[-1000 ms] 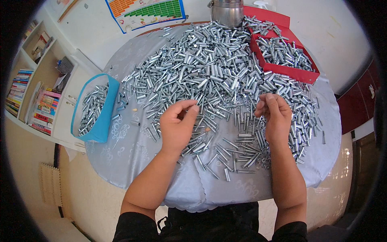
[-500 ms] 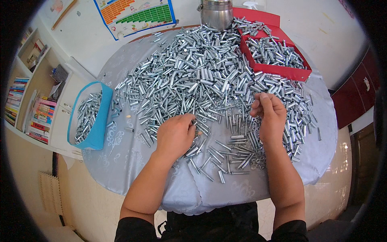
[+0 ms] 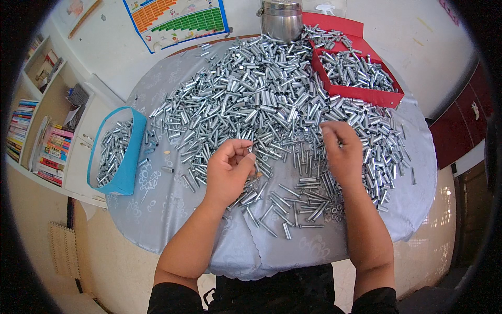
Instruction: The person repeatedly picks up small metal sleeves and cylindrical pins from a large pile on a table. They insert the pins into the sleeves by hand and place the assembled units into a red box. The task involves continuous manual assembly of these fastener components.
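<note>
A big heap of short silver metal tubes [image 3: 261, 94] covers a round table under a pale grey cloth [image 3: 172, 209]. My left hand [image 3: 229, 168] is raised a little above the near edge of the heap. It is turned on its side with the fingers curled, pinching a small metal tube [image 3: 250, 150] at the fingertips. My right hand [image 3: 342, 153] lies palm down on the tubes to the right, fingers bent into them. Its back hides what is under the fingers. Thinner pins [image 3: 306, 201] lie scattered between and in front of both hands.
A blue bin [image 3: 125, 172] part full of tubes hangs at the table's left edge. A red tray [image 3: 366, 94] with tubes sits at the back right, a steel pot [image 3: 281, 21] behind the heap. Bookshelves [image 3: 36, 131] stand far left, and a red cabinet [image 3: 460, 131] to the right.
My left hand has lifted off the tubes and rolled from palm down onto its side, fingers curling around a small tube. My right hand stays on the heap, shifted slightly.
</note>
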Tool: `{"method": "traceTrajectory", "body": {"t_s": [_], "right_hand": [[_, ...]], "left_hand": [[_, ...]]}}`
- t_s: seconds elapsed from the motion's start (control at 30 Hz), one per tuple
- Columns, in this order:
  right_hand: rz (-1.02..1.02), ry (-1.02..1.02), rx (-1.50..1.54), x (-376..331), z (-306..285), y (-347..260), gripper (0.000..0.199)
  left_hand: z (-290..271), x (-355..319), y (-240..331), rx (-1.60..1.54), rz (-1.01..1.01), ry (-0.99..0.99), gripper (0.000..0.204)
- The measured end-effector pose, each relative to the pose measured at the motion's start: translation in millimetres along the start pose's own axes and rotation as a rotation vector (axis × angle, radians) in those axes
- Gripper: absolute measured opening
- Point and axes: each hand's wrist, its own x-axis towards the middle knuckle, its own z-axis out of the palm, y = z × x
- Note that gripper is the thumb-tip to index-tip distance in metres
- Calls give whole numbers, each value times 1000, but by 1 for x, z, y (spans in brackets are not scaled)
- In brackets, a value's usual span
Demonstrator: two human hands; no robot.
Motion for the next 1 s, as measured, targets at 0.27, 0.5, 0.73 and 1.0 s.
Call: {"method": "traceTrajectory", "body": {"t_s": [0.27,0.5,0.73,1.0], "right_hand": [[-395,-206,-574,2,17,5,25],[-37,-86,144,2,11,3,27],[525,-243,847,-7,9,-26,28],[467,-329,694,-18,17,-27,21]], "left_hand": [[2,1,-4,-228,-119,-55,13],[4,0,4,-272,-119,-51,16],[5,-2,4,-368,-131,-67,18],[7,-3,4,-386,-139,2,18]]}}
